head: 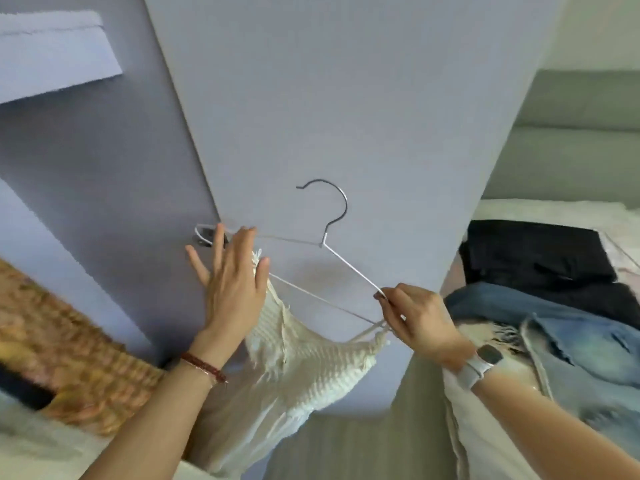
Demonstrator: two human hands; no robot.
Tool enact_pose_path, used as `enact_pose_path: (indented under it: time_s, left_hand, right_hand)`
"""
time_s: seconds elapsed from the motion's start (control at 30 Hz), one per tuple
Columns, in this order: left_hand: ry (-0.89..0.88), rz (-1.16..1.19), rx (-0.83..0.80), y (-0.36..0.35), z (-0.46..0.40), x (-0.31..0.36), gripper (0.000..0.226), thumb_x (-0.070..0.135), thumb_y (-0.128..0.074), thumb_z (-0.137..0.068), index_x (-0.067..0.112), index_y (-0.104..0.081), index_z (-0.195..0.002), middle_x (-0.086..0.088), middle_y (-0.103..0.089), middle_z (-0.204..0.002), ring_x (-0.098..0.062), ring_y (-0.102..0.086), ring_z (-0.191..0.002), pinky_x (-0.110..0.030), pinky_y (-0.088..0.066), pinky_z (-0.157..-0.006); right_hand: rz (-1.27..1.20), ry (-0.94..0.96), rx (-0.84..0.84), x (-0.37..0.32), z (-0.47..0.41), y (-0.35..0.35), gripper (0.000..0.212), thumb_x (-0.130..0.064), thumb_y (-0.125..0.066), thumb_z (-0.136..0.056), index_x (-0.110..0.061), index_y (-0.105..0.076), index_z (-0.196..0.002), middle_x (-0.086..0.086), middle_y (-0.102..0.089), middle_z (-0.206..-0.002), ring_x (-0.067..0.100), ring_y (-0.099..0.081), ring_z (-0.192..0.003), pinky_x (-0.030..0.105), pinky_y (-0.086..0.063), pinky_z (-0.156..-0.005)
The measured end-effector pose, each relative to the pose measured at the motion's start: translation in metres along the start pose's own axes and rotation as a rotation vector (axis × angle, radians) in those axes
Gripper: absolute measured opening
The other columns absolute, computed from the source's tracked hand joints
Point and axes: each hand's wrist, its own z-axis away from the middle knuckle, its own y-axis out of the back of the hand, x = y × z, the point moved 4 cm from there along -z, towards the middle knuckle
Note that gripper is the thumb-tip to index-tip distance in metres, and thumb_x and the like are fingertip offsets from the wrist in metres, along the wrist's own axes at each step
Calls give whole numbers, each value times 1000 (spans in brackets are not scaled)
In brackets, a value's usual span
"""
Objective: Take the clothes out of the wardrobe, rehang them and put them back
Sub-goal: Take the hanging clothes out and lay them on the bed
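A white wire hanger point(341, 263) with a dark metal hook is held up in front of the grey wardrobe door point(329, 98). A cream ribbed knit top point(304, 368) hangs from it by thin straps and droops below. My left hand point(230, 282) has its fingers spread and nearly straight, thumb and fingertips against the left strap and the hanger's left arm. My right hand point(417, 318) pinches the hanger's right end and the top's right strap.
Folded clothes lie on the bed at the right: a black garment point(540, 254) and blue denim point(571, 341). A woven basket point(69, 358) stands at the lower left. A grey-green headboard point(571, 133) rises behind the bed.
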Motion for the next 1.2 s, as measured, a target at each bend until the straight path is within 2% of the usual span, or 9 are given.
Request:
enact_pose_path:
  time_s: [0.1,0.17,0.27,0.4,0.7,0.8,0.93,1.03,1.2]
  left_hand:
    - [-187,77,97,-16,-2,58,16,14,-55,-89,3,-59,-100,-15,-63,-101,-39,-55,-110,-58,-29,-101]
    - [-319,177,133,-24,5,101,20,16,-47,-91,3,-62,-88,-12,-63,-77,-34,-61,-72,-43,-45,-75]
    - [-456,298,159,-32,24,168,24,17,-46,-92,5,-63,-79,-5,-61,-63,-26,-53,-48,-30,-39,-52]
    - [-507,467,112,-39,43,252,25,20,-48,-89,6,-65,-78,-1,-63,-59,-18,-45,-40,-16,-27,-50]
    - [-607,773,-7,-39,29,373,13,11,-55,-90,3,-64,-85,-8,-64,-67,-19,-49,-45,-21,-32,-45]
    - [-576,853,1,-40,9,401,14,11,-54,-90,4,-65,-86,-11,-68,-75,-30,-61,-62,-40,-45,-68]
    - [-515,800,78,-40,-16,429,20,19,-49,-93,10,-65,-100,-9,-67,-94,-30,-61,-90,-42,-25,-101]
    - [-511,778,42,-43,-20,438,38,24,-50,-92,13,-49,-128,-15,-48,-133,-31,-38,-129,-55,-11,-109]
    - [-592,888,-304,-63,19,444,69,40,-52,-91,18,-18,-146,-16,-10,-154,-30,-8,-142,-57,-11,-111]
  right_hand:
    - [143,-66,5,34,41,50,42,-25,-34,-97,-3,-64,-80,2,-54,-55,19,-50,-44,25,-38,-40]
    - [249,-182,47,58,69,89,45,-27,-30,-98,-3,-64,-82,2,-56,-56,20,-53,-44,24,-38,-41]
    - [438,-359,145,89,110,150,42,-26,-32,-97,-5,-65,-84,3,-56,-57,23,-53,-48,26,-39,-46]
    - [603,-493,245,108,156,219,30,-17,-43,-92,-1,-65,-80,8,-60,-61,28,-54,-53,35,-44,-51]
    - [845,-705,382,92,198,322,26,-17,-47,-90,-4,-68,-82,9,-61,-60,25,-55,-50,22,-32,-49]
    - [855,-825,372,87,193,340,20,-17,-51,-91,-8,-68,-88,10,-62,-61,27,-56,-51,24,-30,-47]
    - [918,-927,444,77,172,353,27,-25,-44,-92,-13,-67,-89,6,-61,-58,19,-46,-48,22,-21,-48]
    - [947,-1043,466,76,162,365,25,-21,-41,-96,-15,-65,-90,3,-55,-55,18,-39,-47,22,-15,-48]
    - [1020,-1196,546,54,163,404,27,-20,-35,-95,-15,-61,-91,10,-62,-73,32,-54,-69,31,-26,-62]
